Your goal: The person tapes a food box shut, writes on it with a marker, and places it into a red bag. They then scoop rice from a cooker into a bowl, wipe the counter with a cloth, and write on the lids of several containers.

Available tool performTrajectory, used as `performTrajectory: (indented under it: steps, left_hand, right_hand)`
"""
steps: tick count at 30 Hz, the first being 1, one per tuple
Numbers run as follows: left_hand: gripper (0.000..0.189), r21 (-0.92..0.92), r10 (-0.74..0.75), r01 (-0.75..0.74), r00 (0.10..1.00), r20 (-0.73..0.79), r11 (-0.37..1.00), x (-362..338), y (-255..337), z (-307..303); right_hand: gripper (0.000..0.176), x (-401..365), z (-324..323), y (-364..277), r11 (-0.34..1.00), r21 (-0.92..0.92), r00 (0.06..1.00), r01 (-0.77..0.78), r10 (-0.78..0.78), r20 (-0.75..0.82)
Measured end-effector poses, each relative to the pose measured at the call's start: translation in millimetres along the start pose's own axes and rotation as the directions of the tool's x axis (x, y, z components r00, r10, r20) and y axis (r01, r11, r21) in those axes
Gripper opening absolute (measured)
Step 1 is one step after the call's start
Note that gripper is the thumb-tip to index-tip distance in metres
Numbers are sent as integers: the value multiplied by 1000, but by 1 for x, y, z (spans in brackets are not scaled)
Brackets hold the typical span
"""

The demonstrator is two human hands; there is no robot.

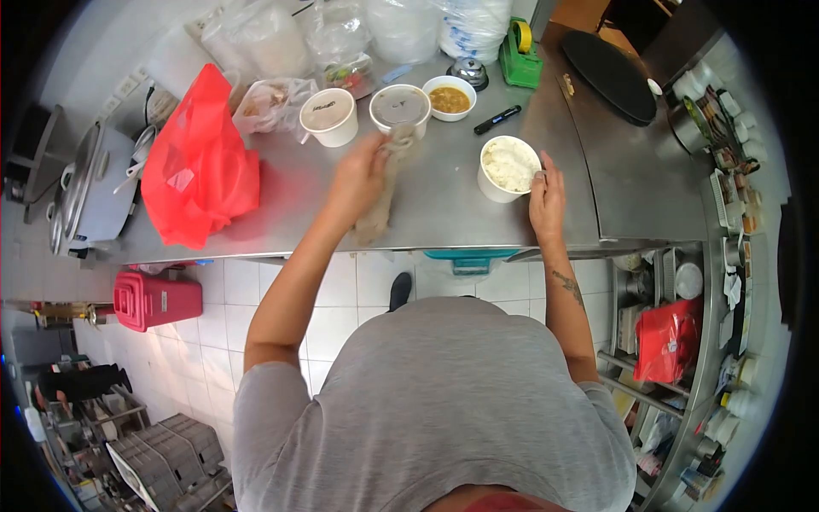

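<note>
A brownish cloth [375, 209] hangs from my left hand [357, 175], whose fingers are closed around it; the cloth is slightly blurred. It is over the steel counter, just in front of two lidded white tubs [329, 128]. My right hand [548, 200] is at the right side of an open white bowl [503, 193], gripping it near the rim. White rice [510, 165] fills that bowl. Behind stands a smaller white bowl of yellow-brown soup [450, 100]. A black marker [497, 119] lies between the two open bowls.
A red bag [200, 171] stands on the steel counter [444, 205] at left. Behind the tubs are plastic bags of food [271, 107], a call bell [467, 73] and a green tape dispenser [519, 58]. A black round tray [610, 77] lies at right.
</note>
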State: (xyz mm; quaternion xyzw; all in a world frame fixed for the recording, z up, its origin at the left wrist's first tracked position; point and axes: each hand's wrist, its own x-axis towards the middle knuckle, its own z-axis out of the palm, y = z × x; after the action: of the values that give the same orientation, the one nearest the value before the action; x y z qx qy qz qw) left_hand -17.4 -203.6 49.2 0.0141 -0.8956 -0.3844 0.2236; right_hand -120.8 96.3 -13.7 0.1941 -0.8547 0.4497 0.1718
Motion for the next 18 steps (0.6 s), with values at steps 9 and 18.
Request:
performTrajectory:
  steps: [9,18]
  left_hand:
    - [31,313,171,-264,940,296,912,15,-36,127]
    - [24,351,-257,-28,627,735,936,-34,-23,-95]
  right_hand:
    - [39,-17,-3,6,997,71,998,24,-20,-63]
    - [41,11,15,7,975,194,927,-106,168,-337]
